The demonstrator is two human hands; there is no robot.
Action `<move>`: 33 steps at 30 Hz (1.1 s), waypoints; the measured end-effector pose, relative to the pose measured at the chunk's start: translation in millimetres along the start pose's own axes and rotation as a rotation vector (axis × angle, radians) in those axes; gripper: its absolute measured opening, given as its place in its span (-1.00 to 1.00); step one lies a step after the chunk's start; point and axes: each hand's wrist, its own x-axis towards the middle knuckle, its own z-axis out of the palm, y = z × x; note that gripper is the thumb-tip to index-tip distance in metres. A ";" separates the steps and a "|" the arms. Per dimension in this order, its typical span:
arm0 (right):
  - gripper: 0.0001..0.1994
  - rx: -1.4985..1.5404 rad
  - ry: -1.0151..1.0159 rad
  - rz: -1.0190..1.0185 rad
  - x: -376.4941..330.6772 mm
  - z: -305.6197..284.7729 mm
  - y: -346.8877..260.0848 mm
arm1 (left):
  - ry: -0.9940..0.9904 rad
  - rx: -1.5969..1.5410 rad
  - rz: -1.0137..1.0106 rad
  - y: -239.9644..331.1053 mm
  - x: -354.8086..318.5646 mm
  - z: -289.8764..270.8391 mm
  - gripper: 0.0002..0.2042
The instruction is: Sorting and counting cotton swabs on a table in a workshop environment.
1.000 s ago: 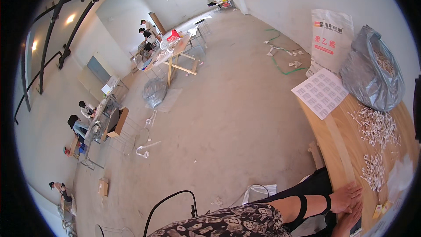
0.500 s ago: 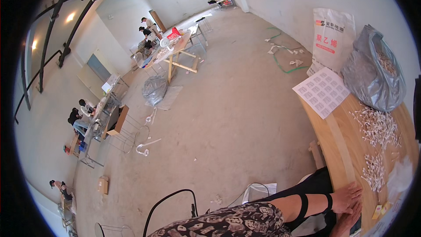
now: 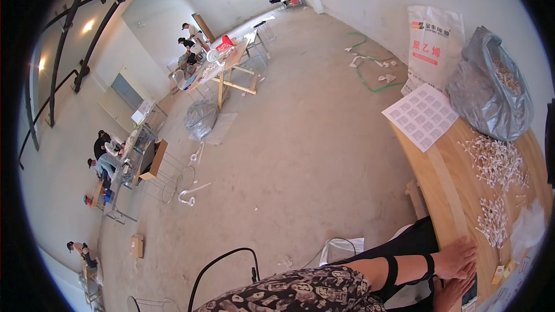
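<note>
My left hand, its forearm ringed by two black bands, rests at the near edge of the wooden table. Beside it, my right hand lies close against it, and their fingertips meet. The fingers of both look stretched out flat, and I see nothing held in them. Just beyond the hands is a small heap of cotton swabs, with a larger pile of swabs farther back. Small yellow boxes sit to the right of the hands. A dark flat object partly shows beside my right hand.
A printed sheet of labels overhangs the table's far left corner. Behind it stand a white sack and a grey plastic bag of swabs. A clear plastic bag lies at right. Other people work at tables across the room.
My hands have spread slightly apart, with the right hand now showing more and lying flatter. The view has shifted a little. People at the left tables have changed posture.
</note>
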 end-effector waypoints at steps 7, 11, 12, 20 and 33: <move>-0.03 0.009 -0.095 0.089 -11.0 13.0 4.0 | 0.090 0.012 0.051 -4.2 -8.1 17.8 -0.26; -0.20 0.019 -0.124 0.084 -9.0 -1.3 -1.1 | 0.069 0.017 0.026 4.3 -10.5 13.4 -0.27; -0.23 0.072 -0.069 0.135 -10.7 8.0 -1.4 | 0.059 0.026 0.017 6.5 -9.7 13.0 -0.28; -0.44 0.290 -0.312 0.312 26.0 8.5 -22.6 | 0.014 0.103 0.068 -12.5 -17.0 -17.8 -0.30; -0.30 0.190 -0.295 0.377 -0.2 -5.9 -11.4 | -0.074 0.430 0.183 -10.8 -8.3 3.3 -0.31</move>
